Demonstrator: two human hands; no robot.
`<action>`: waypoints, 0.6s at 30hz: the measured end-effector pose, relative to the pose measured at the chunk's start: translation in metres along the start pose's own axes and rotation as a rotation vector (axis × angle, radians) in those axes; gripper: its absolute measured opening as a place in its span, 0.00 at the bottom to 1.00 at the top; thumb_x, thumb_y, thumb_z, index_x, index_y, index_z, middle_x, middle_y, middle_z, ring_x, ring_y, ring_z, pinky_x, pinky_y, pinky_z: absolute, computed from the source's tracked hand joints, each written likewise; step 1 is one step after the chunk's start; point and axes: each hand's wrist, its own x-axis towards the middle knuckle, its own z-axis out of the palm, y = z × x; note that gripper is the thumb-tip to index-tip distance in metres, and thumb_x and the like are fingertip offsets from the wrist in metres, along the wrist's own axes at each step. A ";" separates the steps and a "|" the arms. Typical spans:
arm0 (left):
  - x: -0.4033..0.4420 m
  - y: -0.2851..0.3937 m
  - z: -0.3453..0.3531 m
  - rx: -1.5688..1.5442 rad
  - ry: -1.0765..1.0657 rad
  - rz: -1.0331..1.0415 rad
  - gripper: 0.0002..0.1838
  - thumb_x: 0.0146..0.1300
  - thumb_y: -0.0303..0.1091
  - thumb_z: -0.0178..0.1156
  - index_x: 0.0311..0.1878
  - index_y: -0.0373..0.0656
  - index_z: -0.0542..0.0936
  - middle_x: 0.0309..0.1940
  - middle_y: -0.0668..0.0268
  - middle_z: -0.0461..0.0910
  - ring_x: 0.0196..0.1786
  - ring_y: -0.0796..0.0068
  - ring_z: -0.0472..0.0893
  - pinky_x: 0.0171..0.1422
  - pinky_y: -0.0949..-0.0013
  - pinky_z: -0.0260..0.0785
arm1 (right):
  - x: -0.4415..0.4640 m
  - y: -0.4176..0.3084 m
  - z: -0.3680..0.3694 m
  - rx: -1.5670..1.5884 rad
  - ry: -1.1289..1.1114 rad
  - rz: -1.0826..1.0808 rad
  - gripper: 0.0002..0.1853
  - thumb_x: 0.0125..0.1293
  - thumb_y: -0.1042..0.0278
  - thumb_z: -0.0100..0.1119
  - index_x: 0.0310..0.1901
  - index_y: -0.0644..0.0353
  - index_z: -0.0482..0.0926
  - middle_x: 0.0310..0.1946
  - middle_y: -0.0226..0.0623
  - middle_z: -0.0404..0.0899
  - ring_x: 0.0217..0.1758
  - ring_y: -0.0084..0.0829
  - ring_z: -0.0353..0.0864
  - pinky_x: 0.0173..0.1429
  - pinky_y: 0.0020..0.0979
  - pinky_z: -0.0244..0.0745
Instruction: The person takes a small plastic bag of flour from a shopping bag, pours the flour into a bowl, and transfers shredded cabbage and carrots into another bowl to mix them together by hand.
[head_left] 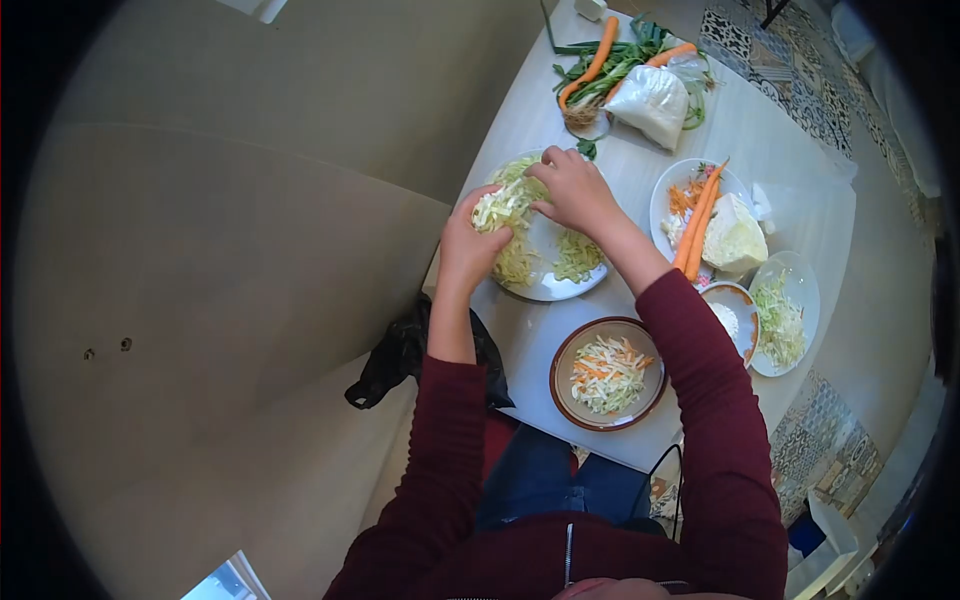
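Note:
My left hand (468,243) is closed around a clump of shredded cabbage (492,208) at the left side of a white plate (548,290). Over the same plate, my right hand (577,188) has its thumb and fingers apart beside the cabbage, and nothing shows clearly between them. More shredded cabbage lies under both hands, and a smaller separate heap (577,256) sits at the plate's right. Nearer to me stands a brown-rimmed bowl (562,405) with cabbage and carrot shreds.
Carrots (697,225) and a cabbage piece (735,238) share a plate at the right. Beside it are a small bowl of white stuff (725,320) and a dish of shredded cabbage (778,325). Greens (625,65) and a white-filled bag (650,105) lie behind. A black bag (385,350) hangs at the left edge.

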 end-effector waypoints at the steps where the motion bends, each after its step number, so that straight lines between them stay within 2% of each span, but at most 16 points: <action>1: -0.003 -0.001 0.000 0.006 0.029 -0.011 0.26 0.45 0.20 0.60 0.54 0.39 0.76 0.40 0.68 0.79 0.41 0.80 0.77 0.48 0.75 0.70 | 0.002 -0.001 0.006 -0.060 -0.005 0.013 0.16 0.51 0.67 0.67 0.43 0.50 0.77 0.45 0.33 0.72 0.51 0.38 0.73 0.50 0.40 0.71; 3: -0.006 -0.004 -0.002 -0.009 0.047 -0.027 0.27 0.45 0.20 0.60 0.54 0.39 0.76 0.41 0.67 0.80 0.42 0.80 0.78 0.48 0.74 0.71 | 0.004 -0.003 0.017 -0.180 -0.022 0.037 0.21 0.48 0.66 0.68 0.47 0.46 0.76 0.48 0.30 0.71 0.53 0.37 0.71 0.51 0.39 0.70; 6: -0.007 -0.010 -0.007 -0.022 0.072 -0.027 0.27 0.46 0.19 0.60 0.54 0.39 0.76 0.42 0.66 0.80 0.43 0.79 0.78 0.48 0.74 0.71 | -0.003 0.009 0.021 -0.113 -0.059 -0.051 0.20 0.47 0.68 0.65 0.45 0.45 0.76 0.45 0.32 0.72 0.50 0.38 0.73 0.48 0.42 0.69; 10: -0.007 -0.014 -0.005 -0.041 0.077 -0.043 0.27 0.46 0.19 0.60 0.55 0.39 0.76 0.43 0.64 0.80 0.44 0.77 0.79 0.50 0.73 0.71 | -0.019 0.017 0.009 0.067 -0.121 -0.266 0.13 0.49 0.75 0.59 0.39 0.51 0.77 0.44 0.34 0.74 0.50 0.39 0.74 0.49 0.41 0.70; 13: -0.006 -0.018 0.001 -0.109 0.101 -0.045 0.28 0.43 0.24 0.63 0.53 0.43 0.77 0.42 0.60 0.82 0.44 0.73 0.81 0.52 0.71 0.72 | -0.033 0.013 0.000 0.182 -0.091 -0.366 0.09 0.51 0.77 0.57 0.36 0.55 0.78 0.45 0.37 0.77 0.52 0.41 0.76 0.53 0.40 0.71; 16: -0.006 -0.020 0.003 -0.108 0.126 -0.042 0.28 0.44 0.24 0.63 0.54 0.43 0.77 0.42 0.58 0.82 0.45 0.71 0.81 0.52 0.70 0.72 | -0.045 0.006 -0.002 0.236 -0.135 -0.409 0.18 0.45 0.82 0.61 0.40 0.56 0.78 0.50 0.39 0.77 0.57 0.43 0.75 0.60 0.39 0.69; 18: -0.004 -0.018 0.002 -0.054 0.131 -0.035 0.28 0.44 0.24 0.63 0.54 0.44 0.77 0.43 0.56 0.82 0.45 0.69 0.82 0.52 0.69 0.72 | -0.049 0.001 -0.002 0.209 -0.131 -0.421 0.17 0.47 0.81 0.61 0.41 0.56 0.80 0.52 0.40 0.77 0.58 0.43 0.75 0.62 0.41 0.68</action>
